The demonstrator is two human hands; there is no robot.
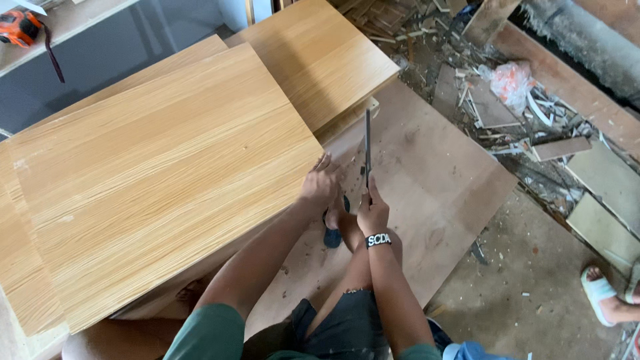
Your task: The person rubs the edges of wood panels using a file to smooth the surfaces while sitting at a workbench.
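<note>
The right hand [372,212] is closed round the handle of a file [367,148], a thin dark blade that stands almost straight away from the person, its far end reaching up along the edge of the panel [160,173]. A black wristband [378,239] with white letters sits on that wrist. The left hand [319,185] lies just left of it, fingers fairly flat and spread a little, pressed on the right corner of the panel, holding nothing that I can see.

The panel is a big light-wood sheet, grain running across, tilted and filling the left half of the view. A second board [320,57] of the same wood lies beyond it, far and to the right, its near corner close to the file's tip. Under both is a plain brown plywood sheet [433,187] spread on the floor, dusted with shavings. The person's bare foot in a dark sandal [333,233] rests on that sheet, just near the two hands, with the knee and dark shorts below.

Far right is a heap of offcuts [467,80] and splinters, with an orange-and-white plastic bag [512,83] among them. At the near right edge another person's foot in a white slipper [600,293] stands on the concrete. An orange tape measure [20,27] sits on a ledge at the far left
</note>
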